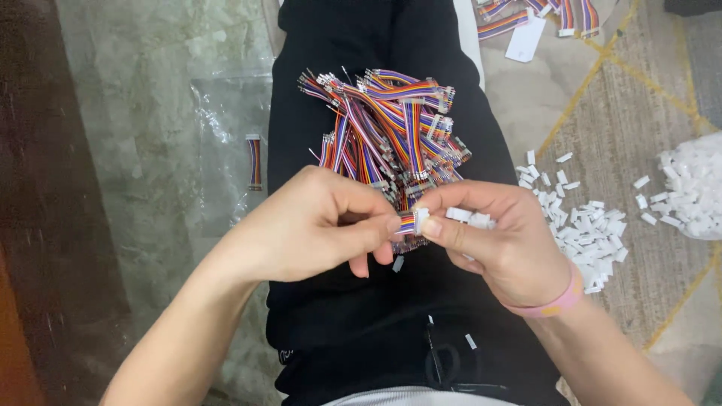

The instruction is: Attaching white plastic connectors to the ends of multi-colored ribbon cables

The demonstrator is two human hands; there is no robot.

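Head view — marbled floor [150,113], patterned rug [639,120] — black lap [361,301].

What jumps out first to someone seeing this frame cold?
The heap of rainbow ribbon cables on the person's black-clad lap, centre frame. Just below it, the left hand and right hand pinch one cable end against a white connector. More white connectors lie scattered on the rug at right.

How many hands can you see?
2. The left hand is left of middle, pinching a rainbow wire piece. The right hand is right of middle, holding small white plastic connectors. Both are over the lap. No other hands show.
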